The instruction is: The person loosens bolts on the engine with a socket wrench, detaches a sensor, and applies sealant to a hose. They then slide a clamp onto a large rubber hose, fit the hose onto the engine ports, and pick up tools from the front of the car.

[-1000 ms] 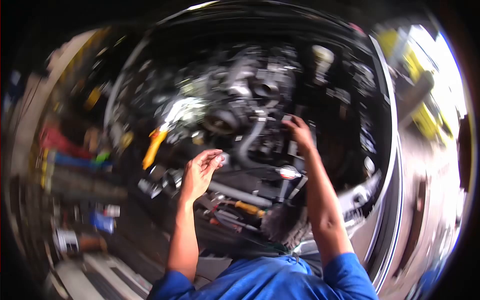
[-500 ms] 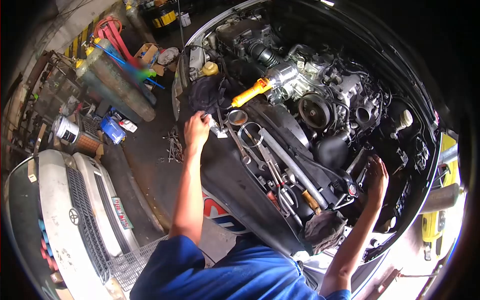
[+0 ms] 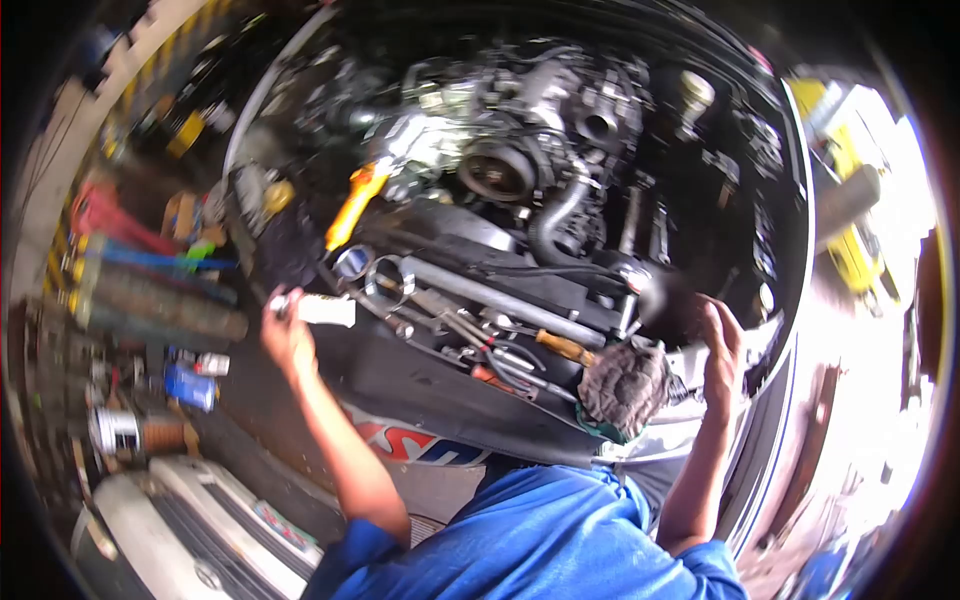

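My left hand (image 3: 288, 340) is closed round one end of a white tube (image 3: 326, 310), held above the dark front edge of the car. Its label is too blurred to read. My right hand (image 3: 722, 350) is raised at the right of the front panel, fingers stretched upward with nothing visible in them. Beside those fingers is a dark, blurred round patch (image 3: 672, 305) that I cannot make out. A crumpled dark cloth (image 3: 625, 388) lies between my hands, nearer the right one.
Along the front panel lie a long metal bar (image 3: 500, 298), an orange-handled tool (image 3: 565, 346), a round ring (image 3: 390, 283) and several hand tools. Behind them are a yellow work light (image 3: 356, 205) and the engine (image 3: 500, 170). Gas cylinders (image 3: 160, 305) and a white bumper (image 3: 190, 530) are left.
The view has swung, so the engine bay sits further left. My left hand has lifted the tube, now pointing right. My right hand has come from inside the bay to its front edge.
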`<state>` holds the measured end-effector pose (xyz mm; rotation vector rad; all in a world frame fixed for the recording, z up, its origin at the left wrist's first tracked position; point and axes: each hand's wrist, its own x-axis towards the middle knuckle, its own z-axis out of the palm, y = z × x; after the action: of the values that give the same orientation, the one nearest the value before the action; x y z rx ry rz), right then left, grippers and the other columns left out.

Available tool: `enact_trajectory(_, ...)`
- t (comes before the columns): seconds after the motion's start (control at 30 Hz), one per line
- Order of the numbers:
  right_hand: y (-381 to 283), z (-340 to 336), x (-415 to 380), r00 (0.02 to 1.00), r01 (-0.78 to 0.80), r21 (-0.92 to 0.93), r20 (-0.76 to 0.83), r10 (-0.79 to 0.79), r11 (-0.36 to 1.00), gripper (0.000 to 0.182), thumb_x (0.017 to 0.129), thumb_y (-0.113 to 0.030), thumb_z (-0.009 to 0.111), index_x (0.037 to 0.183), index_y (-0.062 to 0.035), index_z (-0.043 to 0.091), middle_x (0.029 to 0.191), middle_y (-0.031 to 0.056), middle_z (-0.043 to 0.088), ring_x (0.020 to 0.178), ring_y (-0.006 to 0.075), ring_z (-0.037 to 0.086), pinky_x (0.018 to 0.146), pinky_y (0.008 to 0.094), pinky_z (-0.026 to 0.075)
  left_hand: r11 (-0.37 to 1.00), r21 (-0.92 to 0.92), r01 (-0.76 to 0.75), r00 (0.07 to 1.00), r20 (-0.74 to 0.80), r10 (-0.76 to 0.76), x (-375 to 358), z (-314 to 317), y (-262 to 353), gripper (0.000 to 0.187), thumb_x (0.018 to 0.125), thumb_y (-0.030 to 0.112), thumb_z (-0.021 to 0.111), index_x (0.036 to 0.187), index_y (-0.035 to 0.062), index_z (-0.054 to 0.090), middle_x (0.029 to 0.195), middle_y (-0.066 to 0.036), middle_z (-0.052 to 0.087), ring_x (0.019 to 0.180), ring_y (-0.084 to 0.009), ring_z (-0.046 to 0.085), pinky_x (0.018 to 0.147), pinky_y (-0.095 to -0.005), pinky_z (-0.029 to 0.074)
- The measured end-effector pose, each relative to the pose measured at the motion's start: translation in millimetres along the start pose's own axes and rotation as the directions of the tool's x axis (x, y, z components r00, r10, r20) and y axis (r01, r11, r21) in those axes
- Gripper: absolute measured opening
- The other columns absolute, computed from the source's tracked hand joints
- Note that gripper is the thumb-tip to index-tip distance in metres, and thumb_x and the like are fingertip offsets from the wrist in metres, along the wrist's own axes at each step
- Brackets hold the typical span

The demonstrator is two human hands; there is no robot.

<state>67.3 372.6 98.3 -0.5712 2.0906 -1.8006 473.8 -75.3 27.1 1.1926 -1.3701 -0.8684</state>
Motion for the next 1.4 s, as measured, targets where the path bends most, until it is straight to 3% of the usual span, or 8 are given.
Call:
enact_trajectory(0.3, -82.4, 122.7, -58.8, 0.701, 0.699, -0.22, 0.398, -0.592, 0.68, 0.044, 0.095, -0.03, 0.071, 0.128, -0.0017, 0.062, 0.096, 0.0183, 0.07, 0.085, 0.0366, 0.068, 0.079, 0.0415, 0.055, 0.96, -0.273, -0.056, 0.744, 0.631, 0.222, -168.2, 77.3, 170.4, 0.039, 0.094, 0.013, 0.074, 0.129, 0.0015, 0.061, 0.115, -0.005, 0.062, 0.103, -0.014, 0.061, 0.09, -0.028, 0.05)
enact_trajectory(0.57, -58.7, 56.2, -61.4, 0.697, 0.18, -0.175, 0.717, 0.0, 0.968, 0.043, 0.1, -0.04, 0.064, 0.116, -0.0003, 0.066, 0.084, 0.0264, 0.069, 0.081, 0.0427, 0.07, 0.072, 0.0488, 0.053, 0.969, -0.249, -0.012, 0.199, 0.949, 0.246, -202.0, 105.6, 176.4, 0.031, 0.091, 0.002, 0.075, 0.12, 0.0012, 0.066, 0.112, -0.011, 0.067, 0.101, -0.0201, 0.068, 0.083, -0.0338, 0.057)
enact_trajectory(0.73, -47.2, 27.3, -68.6, 0.663, 0.137, -0.28, 0.738, 0.122, 0.95, 0.048, 0.097, -0.045, 0.068, 0.116, -0.0009, 0.07, 0.084, 0.025, 0.07, 0.081, 0.0413, 0.071, 0.071, 0.0472, 0.053, 0.609, -0.497, -0.617, -0.126, 0.827, 0.548, -225.0, 121.0, 168.8, 0.026, 0.087, 0.006, 0.076, 0.11, -0.0004, 0.066, 0.103, -0.013, 0.066, 0.091, -0.0303, 0.068, 0.082, -0.0403, 0.056)
enact_trajectory(1.07, -18.3, 47.2, -84.1, 0.745, 0.507, -0.375, 0.643, -0.176, 0.776, 0.04, 0.091, -0.04, 0.074, 0.11, -0.0051, 0.069, 0.087, 0.0136, 0.073, 0.078, 0.0343, 0.073, 0.067, 0.0421, 0.057, 0.999, -0.019, -0.025, 0.147, 0.989, 0.023, -249.3, 112.9, 137.3, 0.048, 0.11, 0.033, 0.049, 0.075, 0.0002, 0.056, 0.054, -0.003, 0.052, 0.052, -0.011, 0.054, 0.051, -0.0304, 0.043)
enact_trajectory(1.1, -17.6, 50.7, -83.6, 0.768, 0.474, -0.384, 0.62, -0.159, 0.792, 0.04, 0.091, -0.04, 0.074, 0.11, -0.0048, 0.069, 0.087, 0.0136, 0.073, 0.078, 0.0344, 0.073, 0.067, 0.0424, 0.057, 0.967, -0.032, -0.254, 0.18, 0.98, 0.08, -243.6, 112.1, 136.8, 0.03, 0.106, 0.023, 0.059, 0.087, -0.0012, 0.062, 0.069, -0.005, 0.061, 0.063, -0.0109, 0.063, 0.056, -0.028, 0.049)
enact_trajectory(1.2, -13.3, 63.0, -82.2, 0.807, 0.404, -0.385, 0.578, -0.125, 0.829, 0.04, 0.091, -0.039, 0.075, 0.11, -0.0036, 0.069, 0.086, 0.0138, 0.072, 0.077, 0.0343, 0.073, 0.067, 0.0432, 0.057, 0.968, -0.04, 0.246, 0.268, 0.963, -0.028, -247.9, 108.4, 141.8, 0.027, 0.096, -0.001, 0.067, 0.123, -0.0005, 0.061, 0.112, -0.009, 0.064, 0.095, -0.0144, 0.069, 0.075, -0.0274, 0.061)
enact_trajectory(1.3, -11.9, 70.2, -81.4, 0.787, 0.443, -0.357, 0.594, -0.166, 0.822, 0.04, 0.09, -0.038, 0.075, 0.109, -0.0035, 0.069, 0.087, 0.0133, 0.072, 0.08, 0.0331, 0.073, 0.067, 0.0429, 0.057, 0.949, -0.222, -0.226, 0.302, 0.91, 0.284, -239.5, 103.8, 136.1, 0.025, 0.092, 0.002, 0.073, 0.116, 0.0023, 0.065, 0.11, -0.011, 0.068, 0.088, -0.0229, 0.071, 0.075, -0.0324, 0.055)
enact_trajectory(1.4, -7.1, 79.1, -82.2, 0.754, 0.496, -0.378, 0.634, -0.172, 0.781, 0.04, 0.09, -0.038, 0.075, 0.11, -0.0039, 0.069, 0.088, 0.0128, 0.071, 0.08, 0.0324, 0.073, 0.067, 0.0422, 0.057, 0.985, 0.009, -0.175, 0.326, 0.944, 0.049, -239.9, 95.4, 125.9, 0.02, 0.094, 0.003, 0.07, 0.114, 0.0019, 0.065, 0.102, -0.011, 0.069, 0.08, -0.0265, 0.07, 0.074, -0.0335, 0.054)
